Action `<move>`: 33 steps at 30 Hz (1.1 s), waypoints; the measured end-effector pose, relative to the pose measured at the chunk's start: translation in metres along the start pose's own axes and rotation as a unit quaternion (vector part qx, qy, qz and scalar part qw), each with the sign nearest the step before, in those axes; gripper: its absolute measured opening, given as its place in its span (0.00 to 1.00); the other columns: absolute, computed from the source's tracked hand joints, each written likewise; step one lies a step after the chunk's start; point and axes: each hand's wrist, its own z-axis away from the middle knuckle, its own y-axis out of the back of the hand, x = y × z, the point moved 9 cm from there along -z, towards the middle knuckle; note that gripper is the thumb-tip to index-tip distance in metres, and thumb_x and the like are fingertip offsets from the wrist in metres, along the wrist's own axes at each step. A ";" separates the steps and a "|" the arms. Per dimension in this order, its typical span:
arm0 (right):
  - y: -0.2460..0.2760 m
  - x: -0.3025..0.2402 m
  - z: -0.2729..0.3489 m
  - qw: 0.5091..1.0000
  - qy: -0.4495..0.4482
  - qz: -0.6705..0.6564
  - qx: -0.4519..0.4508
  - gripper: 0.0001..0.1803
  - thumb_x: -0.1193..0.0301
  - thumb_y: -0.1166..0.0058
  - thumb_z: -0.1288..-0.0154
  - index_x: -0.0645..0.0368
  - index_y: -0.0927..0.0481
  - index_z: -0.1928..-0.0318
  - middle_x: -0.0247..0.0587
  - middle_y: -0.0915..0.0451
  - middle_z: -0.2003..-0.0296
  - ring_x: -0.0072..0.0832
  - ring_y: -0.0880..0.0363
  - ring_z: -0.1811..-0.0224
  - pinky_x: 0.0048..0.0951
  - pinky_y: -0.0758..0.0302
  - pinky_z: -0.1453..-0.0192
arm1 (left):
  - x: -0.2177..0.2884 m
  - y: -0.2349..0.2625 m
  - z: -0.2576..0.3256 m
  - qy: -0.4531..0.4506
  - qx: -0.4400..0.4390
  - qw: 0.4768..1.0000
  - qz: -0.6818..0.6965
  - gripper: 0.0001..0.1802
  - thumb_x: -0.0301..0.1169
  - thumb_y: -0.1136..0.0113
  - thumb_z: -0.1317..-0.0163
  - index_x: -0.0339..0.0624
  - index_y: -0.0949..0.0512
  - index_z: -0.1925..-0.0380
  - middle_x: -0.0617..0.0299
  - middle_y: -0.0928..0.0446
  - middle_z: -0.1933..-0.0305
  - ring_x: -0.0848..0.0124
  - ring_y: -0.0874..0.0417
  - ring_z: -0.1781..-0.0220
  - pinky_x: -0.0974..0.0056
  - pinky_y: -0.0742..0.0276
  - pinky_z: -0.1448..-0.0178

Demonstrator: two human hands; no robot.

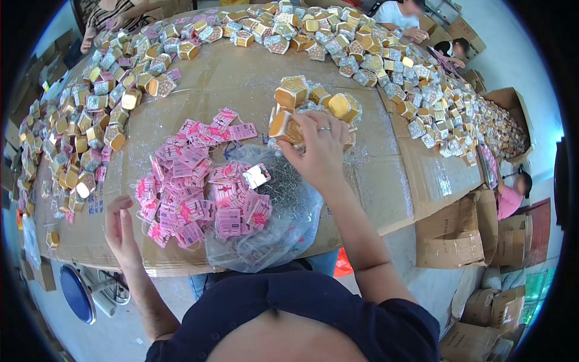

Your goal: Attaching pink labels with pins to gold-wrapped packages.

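The right hand (319, 151) is in the middle of the frame, a little above centre, with the forearm coming up from the lower edge. Its fingers are closed around a gold box (284, 128), which sticks out to the left of the fingertips; the box looks tilted, its long side running from lower left to upper right. Just above this hand, toward the top of the frame, a small group of the same boxes (313, 96) stands on the cardboard (241, 78), so they lie straight ahead of the right hand and very near. The left hand (120, 232) is at the lower left, at the near edge of the cardboard, fingers loosely together and holding nothing that I can see. It is well apart from the gold boxes, so the right hand is clearly the nearer one to them. Between the two hands lie a heap of pink tags (199, 193) and a clear plastic bag (283, 211), and the left hand is nearer to the tags.
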 end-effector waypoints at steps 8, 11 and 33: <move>0.011 -0.012 -0.002 0.996 -0.010 0.077 0.035 0.30 0.53 0.36 0.47 0.49 0.25 0.44 0.42 0.27 0.44 0.42 0.35 0.39 0.49 0.46 0.36 | 0.019 -0.028 0.007 -0.073 -0.082 0.993 -0.038 0.13 0.31 0.51 0.34 0.30 0.25 0.58 0.49 0.26 0.51 0.61 0.27 0.45 0.59 0.36 0.38; 0.045 0.050 0.013 0.989 -0.062 0.119 0.057 0.28 0.56 0.38 0.43 0.52 0.26 0.44 0.45 0.28 0.42 0.45 0.36 0.38 0.49 0.46 0.34 | 0.030 -0.035 0.017 -0.084 -0.095 0.989 -0.076 0.14 0.32 0.49 0.36 0.30 0.23 0.61 0.48 0.25 0.51 0.59 0.25 0.47 0.58 0.34 0.40; 0.239 0.740 0.226 0.748 -0.589 -0.107 0.287 0.42 0.45 0.39 0.43 0.54 0.34 0.34 0.47 0.32 0.38 0.39 0.30 0.38 0.43 0.32 0.37 | -0.127 -0.001 0.108 0.001 0.154 0.970 -0.186 0.36 0.54 0.62 0.28 0.33 0.45 0.34 0.47 0.44 0.30 0.55 0.40 0.31 0.50 0.47 0.28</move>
